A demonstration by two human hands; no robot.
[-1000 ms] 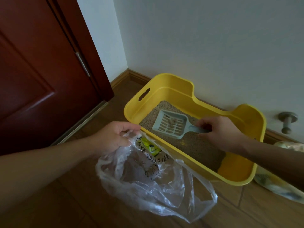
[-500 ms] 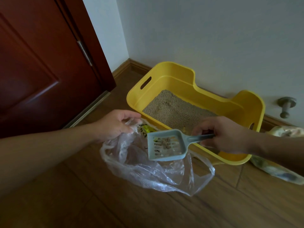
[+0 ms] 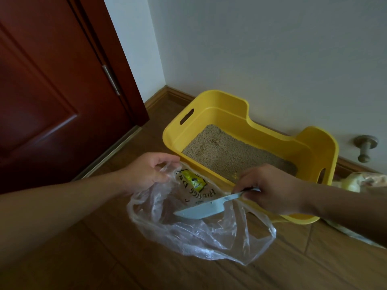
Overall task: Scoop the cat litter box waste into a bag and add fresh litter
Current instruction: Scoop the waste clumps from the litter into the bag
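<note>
A yellow litter box (image 3: 217,102) stands on the wood floor against the wall, with grey-brown litter (image 3: 228,153) covering its bottom. In front of it my left hand (image 3: 146,174) grips the rim of a clear plastic bag (image 3: 201,233) and holds it open. My right hand (image 3: 270,189) grips the handle of a pale blue slotted scoop (image 3: 201,210). The scoop is turned on its side inside the mouth of the bag, so its contents are hidden. Black lettering and a yellow-green print show on the bag's far wall.
A dark red door (image 3: 52,91) fills the left, with a metal threshold strip along its foot. A metal door stop (image 3: 365,146) sticks out of the wall to the right of the box. A crumpled printed bag (image 3: 356,183) lies on the floor at far right.
My right hand lifted the scoop out of the litter box, carried it over the near rim to the bag, then tipped it sideways inside the bag's mouth. My left hand kept holding the bag.
</note>
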